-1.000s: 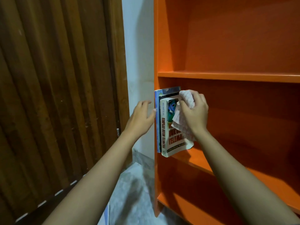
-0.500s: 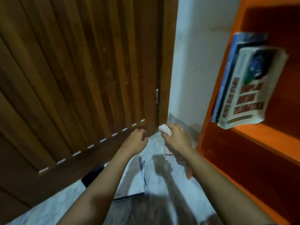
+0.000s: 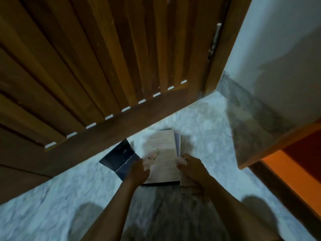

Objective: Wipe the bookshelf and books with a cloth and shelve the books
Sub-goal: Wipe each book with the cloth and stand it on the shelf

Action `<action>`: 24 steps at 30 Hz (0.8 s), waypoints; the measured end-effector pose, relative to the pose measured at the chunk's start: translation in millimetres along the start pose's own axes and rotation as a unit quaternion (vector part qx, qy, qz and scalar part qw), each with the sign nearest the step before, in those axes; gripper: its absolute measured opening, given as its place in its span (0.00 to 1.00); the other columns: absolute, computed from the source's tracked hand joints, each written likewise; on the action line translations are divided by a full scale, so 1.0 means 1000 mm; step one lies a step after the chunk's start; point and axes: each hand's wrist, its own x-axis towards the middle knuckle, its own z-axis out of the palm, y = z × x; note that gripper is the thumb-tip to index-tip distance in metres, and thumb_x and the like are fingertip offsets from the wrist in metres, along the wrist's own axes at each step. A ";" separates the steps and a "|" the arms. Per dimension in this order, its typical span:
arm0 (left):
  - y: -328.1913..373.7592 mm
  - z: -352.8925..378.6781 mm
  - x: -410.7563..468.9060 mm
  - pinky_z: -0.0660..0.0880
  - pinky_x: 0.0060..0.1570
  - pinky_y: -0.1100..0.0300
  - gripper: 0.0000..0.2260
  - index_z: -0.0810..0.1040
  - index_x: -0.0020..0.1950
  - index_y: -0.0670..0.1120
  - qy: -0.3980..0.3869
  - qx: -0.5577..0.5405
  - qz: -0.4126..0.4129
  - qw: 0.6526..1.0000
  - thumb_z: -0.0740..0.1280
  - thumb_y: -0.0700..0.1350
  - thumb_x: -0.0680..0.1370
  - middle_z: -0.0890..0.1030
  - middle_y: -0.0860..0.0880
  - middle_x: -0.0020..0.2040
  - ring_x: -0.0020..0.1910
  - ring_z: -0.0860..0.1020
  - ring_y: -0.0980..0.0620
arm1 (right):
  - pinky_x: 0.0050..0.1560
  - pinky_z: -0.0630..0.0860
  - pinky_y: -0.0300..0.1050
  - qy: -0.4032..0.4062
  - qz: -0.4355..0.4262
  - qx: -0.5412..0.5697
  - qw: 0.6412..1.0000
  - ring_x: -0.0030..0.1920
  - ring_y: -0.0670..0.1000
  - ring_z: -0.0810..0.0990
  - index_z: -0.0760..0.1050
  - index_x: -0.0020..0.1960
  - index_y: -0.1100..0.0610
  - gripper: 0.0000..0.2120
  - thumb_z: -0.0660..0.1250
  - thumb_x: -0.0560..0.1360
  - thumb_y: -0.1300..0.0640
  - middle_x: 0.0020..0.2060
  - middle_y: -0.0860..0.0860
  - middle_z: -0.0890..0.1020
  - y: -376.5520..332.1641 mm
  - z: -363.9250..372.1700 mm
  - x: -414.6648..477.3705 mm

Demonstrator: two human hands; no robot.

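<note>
the pale book (image 3: 161, 150) lay on the floor (image 3: 52, 197), left hand (image 3: 139, 170) on its cover, grip unclear in blur; right hand (image 3: 192, 166) pinched the bunched cloth (image 3: 181, 160). lifted one-handed, it could fan open and slip.

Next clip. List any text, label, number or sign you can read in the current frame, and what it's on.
No text is legible in this frame.
On the pale beige book cover lying on the floor: faint lines of print, too motion-blurred to read.
On the dark blue book beside it: no text visible.
On the white cloth held in the right hand: no lettering visible.
</note>
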 end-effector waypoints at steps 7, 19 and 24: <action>-0.024 0.023 0.032 0.72 0.61 0.44 0.23 0.62 0.72 0.44 0.024 -0.184 -0.044 0.982 0.64 0.43 0.78 0.72 0.43 0.66 0.61 0.74 0.41 | 0.59 0.67 0.38 0.007 0.030 0.094 0.995 0.66 0.52 0.71 0.65 0.71 0.53 0.26 0.67 0.76 0.49 0.67 0.52 0.72 0.004 0.024 0.032; -0.022 0.028 0.037 0.78 0.49 0.41 0.14 0.66 0.65 0.49 0.051 -0.329 -0.066 0.940 0.60 0.42 0.80 0.76 0.44 0.59 0.54 0.77 0.44 | 0.53 0.66 0.36 0.056 0.011 0.124 0.991 0.64 0.53 0.73 0.63 0.71 0.53 0.24 0.63 0.78 0.50 0.64 0.51 0.74 -0.004 0.053 0.029; -0.025 0.023 0.034 0.76 0.52 0.47 0.16 0.64 0.70 0.46 0.064 -0.363 -0.061 0.928 0.56 0.41 0.82 0.75 0.44 0.59 0.52 0.76 0.47 | 0.52 0.67 0.30 0.061 0.009 0.211 0.976 0.65 0.51 0.72 0.60 0.74 0.52 0.27 0.65 0.77 0.55 0.65 0.49 0.72 -0.008 0.068 0.023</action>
